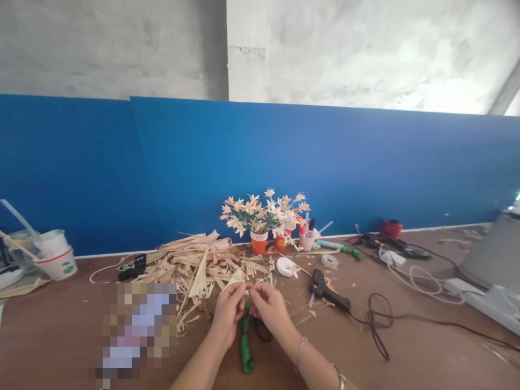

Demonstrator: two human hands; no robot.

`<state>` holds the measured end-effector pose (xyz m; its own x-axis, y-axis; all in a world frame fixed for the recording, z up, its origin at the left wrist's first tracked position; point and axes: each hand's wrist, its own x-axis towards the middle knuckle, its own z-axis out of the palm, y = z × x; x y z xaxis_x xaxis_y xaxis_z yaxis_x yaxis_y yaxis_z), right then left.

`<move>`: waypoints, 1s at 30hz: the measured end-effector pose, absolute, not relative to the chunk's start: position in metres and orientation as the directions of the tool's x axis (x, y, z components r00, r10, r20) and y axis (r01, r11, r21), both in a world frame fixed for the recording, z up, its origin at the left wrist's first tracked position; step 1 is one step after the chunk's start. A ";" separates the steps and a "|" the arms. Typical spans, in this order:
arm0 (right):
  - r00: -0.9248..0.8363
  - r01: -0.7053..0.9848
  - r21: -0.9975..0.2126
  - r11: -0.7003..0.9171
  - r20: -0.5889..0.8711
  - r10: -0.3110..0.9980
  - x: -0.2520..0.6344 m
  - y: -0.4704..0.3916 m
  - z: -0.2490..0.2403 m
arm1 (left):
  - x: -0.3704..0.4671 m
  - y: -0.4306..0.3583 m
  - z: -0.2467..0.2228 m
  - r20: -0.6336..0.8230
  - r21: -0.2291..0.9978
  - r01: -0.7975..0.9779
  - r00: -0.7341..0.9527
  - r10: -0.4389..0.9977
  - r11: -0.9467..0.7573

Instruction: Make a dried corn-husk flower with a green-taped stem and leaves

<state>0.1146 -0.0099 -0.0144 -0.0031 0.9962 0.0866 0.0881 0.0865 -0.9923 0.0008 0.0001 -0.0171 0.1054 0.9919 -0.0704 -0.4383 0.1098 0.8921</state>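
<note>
My left hand (228, 312) and my right hand (271, 311) meet above the middle of the table, thumbs and fingertips pinched close together. What they pinch is too small to make out. Just below the fingertips lies a twisted green bundle (246, 346), perhaps of thread or ribbon, its upper end partly hidden by the hands. A dark loop (262, 330) shows beside it, under my right hand. Beyond my hands, a heap of pale dried husk strips (190, 260) spreads to the left. White rolls of tape (286, 267) sit past my right hand.
Cream star-shaped flowers (264, 211) stand in red paper cups (259, 244) against the blue partition (162, 173). To the right lie a black glue gun (325, 290) and its cable, plus a white power strip (487, 303). White cups (57, 262) stand far left, near a blurred-out patch (136, 330).
</note>
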 end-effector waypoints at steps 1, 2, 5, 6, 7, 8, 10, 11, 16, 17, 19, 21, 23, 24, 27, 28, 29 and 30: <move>0.021 0.099 -0.990 0.100 0.102 0.995 0.118 -0.009 -0.014 | -0.001 0.001 -0.016 -0.069 0.886 -0.452 0.093 0.993 0.104; 0.053 0.109 -0.987 0.116 0.123 0.991 0.122 -0.007 -0.013 | -0.002 0.001 -0.014 -0.073 0.877 -0.469 0.080 0.994 0.103; 0.145 0.136 -0.976 0.170 0.190 0.971 0.132 -0.003 -0.011 | -0.006 0.003 -0.012 -0.113 0.849 -0.512 0.065 0.991 0.130; 0.164 0.133 -0.972 0.194 0.214 0.963 0.134 -0.002 -0.009 | -0.006 0.002 -0.012 -0.123 0.842 -0.520 0.075 0.990 0.144; 0.163 0.121 -0.968 0.220 0.238 0.957 0.135 -0.002 -0.008 | -0.006 0.002 -0.012 -0.129 0.837 -0.524 0.091 0.987 0.158; 0.143 0.103 -0.965 0.241 0.254 0.957 0.135 -0.002 -0.007 | -0.007 0.001 -0.012 -0.130 0.832 -0.527 0.113 0.985 0.171; 0.042 0.076 -0.962 0.261 0.264 0.964 0.132 -0.005 -0.005 | -0.006 0.000 -0.012 -0.123 0.823 -0.534 0.167 0.978 0.195; -0.038 0.074 -0.963 0.261 0.258 0.965 0.129 -0.007 -0.005 | -0.007 -0.001 -0.012 -0.115 0.815 -0.542 0.192 0.975 0.203; -0.303 0.215 -0.953 0.212 0.141 0.942 0.123 -0.015 -0.003 | -0.013 0.002 -0.011 -0.117 0.743 -0.634 0.191 0.975 0.213; -0.302 0.208 -0.962 0.176 0.108 0.947 0.125 -0.016 0.000 | -0.015 0.004 -0.011 -0.127 0.725 -0.655 0.175 0.976 0.212; -0.285 0.082 -0.992 0.092 0.065 0.956 0.133 -0.015 0.009 | -0.019 0.007 -0.011 -0.138 0.696 -0.689 0.147 0.979 0.202; -0.224 -0.123 -0.991 0.059 0.085 0.971 0.148 -0.013 0.024 | -0.022 0.009 -0.013 -0.142 0.680 -0.710 0.121 0.983 0.185; -0.070 -0.259 -0.957 0.128 0.151 0.986 0.168 -0.011 0.042 | -0.022 0.010 -0.014 -0.137 0.677 -0.717 0.097 0.986 0.164; -0.003 -0.273 -0.947 0.171 0.178 0.984 0.180 -0.011 0.050 | -0.021 0.010 -0.015 -0.134 0.674 -0.721 0.094 0.987 0.160; 0.126 -0.211 -0.964 0.162 0.137 0.982 0.215 -0.010 0.068 | -0.020 0.010 -0.018 -0.123 0.663 -0.727 0.133 0.983 0.181; 0.178 -0.166 -0.976 0.138 0.108 0.978 0.225 -0.010 0.071 | -0.019 0.009 -0.019 -0.122 0.661 -0.724 0.153 0.981 0.196; 0.231 -0.115 -0.985 0.126 0.097 0.968 0.234 -0.011 0.071 | -0.019 0.009 -0.019 -0.121 0.663 -0.719 0.171 0.978 0.208; 0.278 -0.060 -0.991 0.119 0.098 0.956 0.242 -0.012 0.070 | -0.019 0.009 -0.019 -0.120 0.665 -0.714 0.185 0.975 0.217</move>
